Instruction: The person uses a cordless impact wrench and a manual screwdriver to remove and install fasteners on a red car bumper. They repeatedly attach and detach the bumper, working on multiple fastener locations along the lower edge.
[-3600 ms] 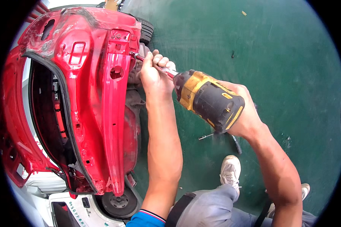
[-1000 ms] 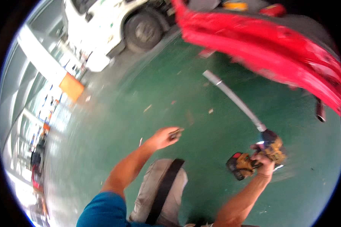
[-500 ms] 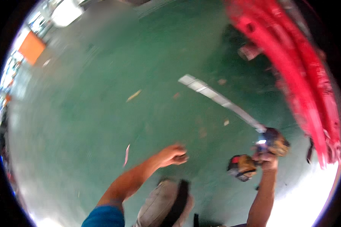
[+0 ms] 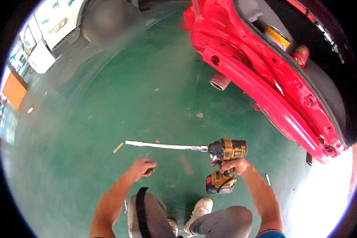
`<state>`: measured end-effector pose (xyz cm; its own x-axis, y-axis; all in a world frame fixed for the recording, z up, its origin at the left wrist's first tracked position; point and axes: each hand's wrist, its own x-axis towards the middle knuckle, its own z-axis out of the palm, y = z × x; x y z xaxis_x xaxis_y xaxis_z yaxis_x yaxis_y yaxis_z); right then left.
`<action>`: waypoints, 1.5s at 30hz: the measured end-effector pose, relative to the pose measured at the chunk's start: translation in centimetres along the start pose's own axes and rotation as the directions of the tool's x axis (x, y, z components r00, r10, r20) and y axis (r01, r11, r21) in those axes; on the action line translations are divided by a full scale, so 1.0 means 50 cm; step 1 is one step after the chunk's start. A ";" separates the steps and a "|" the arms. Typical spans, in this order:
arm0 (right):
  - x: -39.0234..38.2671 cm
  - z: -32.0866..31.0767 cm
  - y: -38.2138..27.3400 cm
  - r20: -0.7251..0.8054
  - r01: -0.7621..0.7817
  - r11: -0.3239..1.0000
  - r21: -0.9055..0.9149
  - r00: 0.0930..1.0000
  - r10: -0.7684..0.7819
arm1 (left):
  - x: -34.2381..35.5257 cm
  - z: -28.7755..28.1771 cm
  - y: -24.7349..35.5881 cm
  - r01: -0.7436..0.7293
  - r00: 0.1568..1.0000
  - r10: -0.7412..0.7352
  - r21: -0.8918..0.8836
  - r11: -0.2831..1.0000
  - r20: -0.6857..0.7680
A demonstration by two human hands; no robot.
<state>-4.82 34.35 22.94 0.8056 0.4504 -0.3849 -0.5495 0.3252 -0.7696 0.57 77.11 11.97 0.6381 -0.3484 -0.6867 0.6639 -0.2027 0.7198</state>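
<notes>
- Green floor (image 4: 95, 119): spreads beneath you, giving you room to stand back, it seems, with the tool well apart from the car.
- Red car body (image 4: 246, 83): fills the upper right, its rear open. A brownish pipe (image 4: 219, 81) shows under the bumper beam.
- Yellow-and-black power driver (image 4: 228, 148): in front of you, right of centre, handle upright and battery (image 4: 220, 183) lowest. That probably lets the weight hang under your grip.
- Silver extension rod (image 4: 166, 146): runs from the driver's nose to your left, nearly level; such length presumably serves reaching into recesses.
- Yellow-and-grey can (image 4: 277, 37) and smaller red can (image 4: 300, 55): inside the car's open rear, perhaps put there to use it as a shelf.
- Your right hand (image 4: 237, 166): fingers wrapped around the driver's handle, carrying it alone. Trigger pressure cannot be told.
- Your left hand (image 4: 143, 168): below the rod, not touching it, fingers curled inward; whether they hide something small cannot be told.
</notes>
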 end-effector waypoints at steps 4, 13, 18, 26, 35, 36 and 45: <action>0.023 -0.108 0.087 0.026 -0.031 0.993 0.118 0.999 0.028 | -0.107 -0.004 0.022 0.043 0.999 -0.043 0.262 0.964 -0.004; 0.061 -0.251 0.198 0.007 -0.223 0.925 0.307 0.973 0.232 | -0.179 0.036 0.232 0.196 0.976 -0.162 0.269 0.943 -0.144; 0.064 -0.295 0.234 -0.021 -0.242 0.918 0.315 0.965 0.262 | -0.184 0.085 0.392 0.211 0.976 -0.162 0.470 0.857 -0.144; 0.091 -0.291 0.240 -0.354 -0.394 0.869 0.298 0.800 0.484 | -0.101 -0.002 0.428 -0.074 0.996 0.010 0.823 0.564 0.083; 0.070 -0.309 0.117 -0.634 -0.620 0.580 -0.529 0.743 0.216 | 0.315 -0.062 0.263 -0.337 0.941 0.082 0.893 0.300 0.328; 0.061 -0.306 0.074 -0.615 -0.560 0.616 -0.554 0.774 0.150 | 0.359 -0.047 0.246 -0.342 0.939 0.092 0.893 0.293 0.330; 0.232 0.157 -0.450 -0.345 -0.349 0.135 -0.927 0.654 -0.674 | 0.526 0.013 0.243 -0.563 0.816 0.182 0.826 0.029 0.549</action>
<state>15.15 38.77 39.80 0.9732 -0.2112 0.0911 -0.1505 -0.8843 -0.4420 25.14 64.90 2.74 0.4273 -0.8236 -0.3730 -0.6619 -0.5660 0.4915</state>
